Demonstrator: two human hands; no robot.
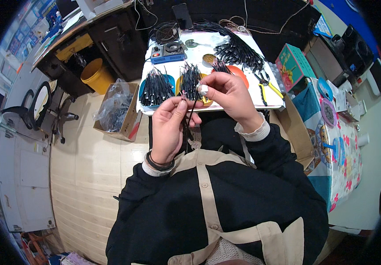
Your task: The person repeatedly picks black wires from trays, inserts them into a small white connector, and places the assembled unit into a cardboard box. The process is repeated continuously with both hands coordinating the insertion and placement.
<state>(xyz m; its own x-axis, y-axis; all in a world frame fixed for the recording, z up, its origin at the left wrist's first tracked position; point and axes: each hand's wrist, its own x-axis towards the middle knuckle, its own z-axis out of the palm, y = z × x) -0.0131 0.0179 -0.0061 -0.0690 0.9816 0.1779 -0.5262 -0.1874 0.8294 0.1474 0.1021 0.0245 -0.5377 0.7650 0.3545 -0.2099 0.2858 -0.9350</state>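
My left hand [168, 126] is closed in a pinch on a thin black cable [187, 132], whose length hangs down in front of my lap. Its upper end shows small, light-coloured tips above my fingers. Just to the right and slightly higher, my right hand [232, 95] is closed, thumb and forefinger together. A small white piece [203, 88] shows at those fingertips; whether it is held or wrapped round a finger I cannot tell. Directly beyond my hands, bundles of short black cables lie in a blue tray [171, 81], a yellow tray [178, 85] and an orange tray [242, 76].
On the white table [190, 62] stand a blue soldering unit [168, 54], a small round tin [208, 58], a large black cable bundle [239, 51] and yellow-handled pliers [268, 86]. A cardboard box [131, 112] is on the floor at left; another table [336, 163] borders the right.
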